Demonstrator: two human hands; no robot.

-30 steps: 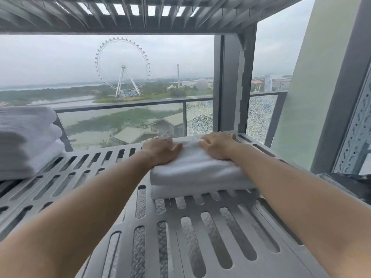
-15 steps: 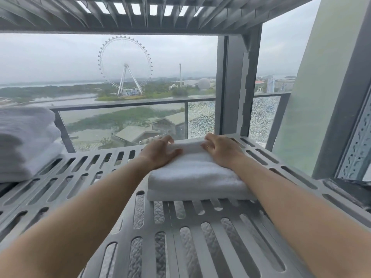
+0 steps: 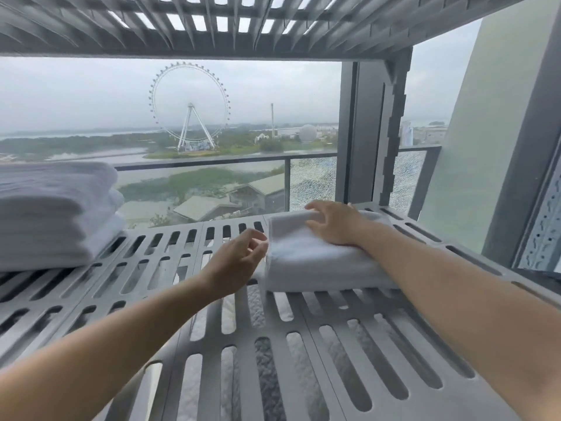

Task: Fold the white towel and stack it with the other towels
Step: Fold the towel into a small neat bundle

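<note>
A folded white towel [image 3: 312, 256] lies on the slotted grey shelf [image 3: 273, 354], right of centre. My right hand [image 3: 334, 224] rests on the towel's top, its fingers slightly bent and reaching towards the far edge. Off the towel's top, my left hand [image 3: 238, 262] hovers at its left edge with fingers loosely curled; I cannot tell whether the fingertips touch the cloth. A stack of folded white towels [image 3: 54, 214] stands at the shelf's far left, well apart from the single towel.
Another slotted shelf [image 3: 212, 22] hangs low overhead. A grey upright post [image 3: 370, 132] stands behind the towel at the back right. Behind the shelf is a window with a balcony railing [image 3: 212, 164]. Bare shelf lies between the stack and the towel.
My left hand has come off the towel's top and moved to its left edge. My right hand stays on the towel with its fingers now spread. The view has turned left.
</note>
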